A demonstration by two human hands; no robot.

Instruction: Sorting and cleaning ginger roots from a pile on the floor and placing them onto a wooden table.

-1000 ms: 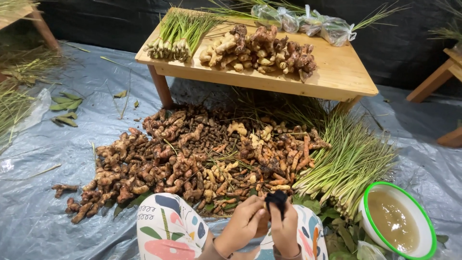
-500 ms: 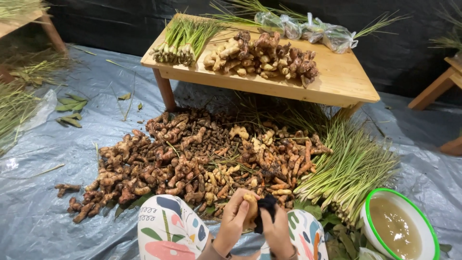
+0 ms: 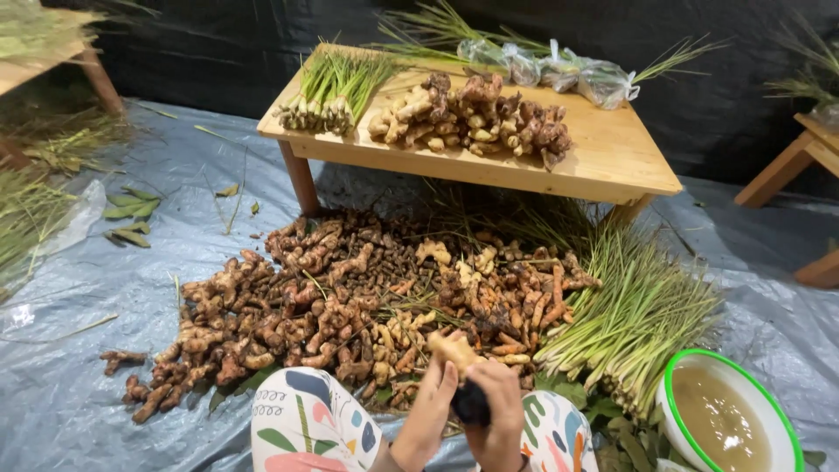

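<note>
At the bottom centre, my left hand (image 3: 430,409) holds a pale yellowish root piece (image 3: 454,350) by its lower end. My right hand (image 3: 498,411) is closed around a dark handle (image 3: 470,404) pressed against that root; I cannot tell what tool it is. Both hands hover above my knees in patterned floral trousers (image 3: 306,419). Just beyond them lies a big heap of brown and orange roots (image 3: 350,306) on the grey plastic sheet (image 3: 114,288).
A low wooden table (image 3: 603,157) carries cleaned roots (image 3: 472,118), a bundle of lemongrass (image 3: 332,87) and clear bags (image 3: 559,70). More lemongrass (image 3: 638,323) lies right of the heap. A green-rimmed white bowl (image 3: 695,365) of murky water stands at the bottom right. Other wooden furniture flanks both sides.
My hands have shifted slightly and lifted the root piece so it now shows above my fingers. The camera view has drifted a little to the left.
</note>
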